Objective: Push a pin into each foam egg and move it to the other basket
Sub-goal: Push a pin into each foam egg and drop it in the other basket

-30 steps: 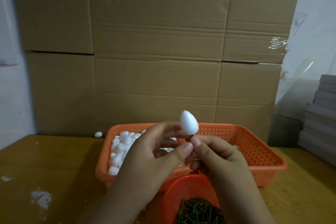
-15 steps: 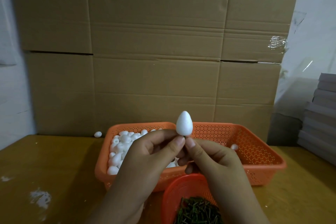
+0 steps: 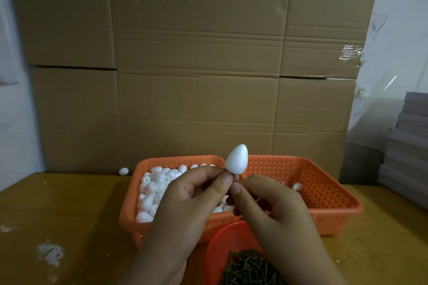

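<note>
step: seat pin | left hand [image 3: 185, 201] pinches egg [image 3: 237, 159] base | right hand [image 3: 273, 206] pinches pin | tip: push straight along egg's axis

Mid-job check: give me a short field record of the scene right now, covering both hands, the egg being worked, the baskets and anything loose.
held egg: white foam egg, pointed end up, above the basket divide
left hand: left hand pinches at the egg's base
right hand: right hand pinches just below the egg; the pin itself is too small to make out
left basket: orange basket holding many white eggs
right basket: orange basket, one egg visible inside
pin supply: red bowl of dark pins
loose: stray egg on the table
</note>
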`<state>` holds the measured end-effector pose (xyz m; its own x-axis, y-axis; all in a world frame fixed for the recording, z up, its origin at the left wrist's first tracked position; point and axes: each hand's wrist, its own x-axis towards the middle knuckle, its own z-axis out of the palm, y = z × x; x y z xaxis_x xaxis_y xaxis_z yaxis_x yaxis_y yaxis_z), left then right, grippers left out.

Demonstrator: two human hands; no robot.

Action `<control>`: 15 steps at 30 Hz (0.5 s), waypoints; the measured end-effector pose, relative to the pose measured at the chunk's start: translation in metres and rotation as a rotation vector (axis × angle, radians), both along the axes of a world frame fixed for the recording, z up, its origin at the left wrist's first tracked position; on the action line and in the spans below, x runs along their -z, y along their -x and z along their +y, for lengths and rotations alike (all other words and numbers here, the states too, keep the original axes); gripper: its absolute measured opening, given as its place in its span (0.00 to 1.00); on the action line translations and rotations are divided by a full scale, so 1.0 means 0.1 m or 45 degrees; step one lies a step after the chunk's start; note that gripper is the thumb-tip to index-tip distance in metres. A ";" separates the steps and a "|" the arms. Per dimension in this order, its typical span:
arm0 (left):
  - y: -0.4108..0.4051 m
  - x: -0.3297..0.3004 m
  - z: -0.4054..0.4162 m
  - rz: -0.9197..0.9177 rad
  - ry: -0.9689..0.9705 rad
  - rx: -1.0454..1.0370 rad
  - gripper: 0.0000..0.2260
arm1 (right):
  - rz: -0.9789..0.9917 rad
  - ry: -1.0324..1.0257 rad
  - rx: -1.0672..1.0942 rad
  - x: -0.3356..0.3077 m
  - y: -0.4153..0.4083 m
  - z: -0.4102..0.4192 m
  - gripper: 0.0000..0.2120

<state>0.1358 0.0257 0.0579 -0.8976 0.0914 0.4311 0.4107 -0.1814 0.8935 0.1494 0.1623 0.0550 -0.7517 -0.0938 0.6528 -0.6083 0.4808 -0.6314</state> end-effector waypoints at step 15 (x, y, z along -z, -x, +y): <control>-0.06 -0.04 -0.01 0.036 0.227 0.131 0.08 | -0.117 0.484 -0.223 -0.20 -0.06 0.11 0.08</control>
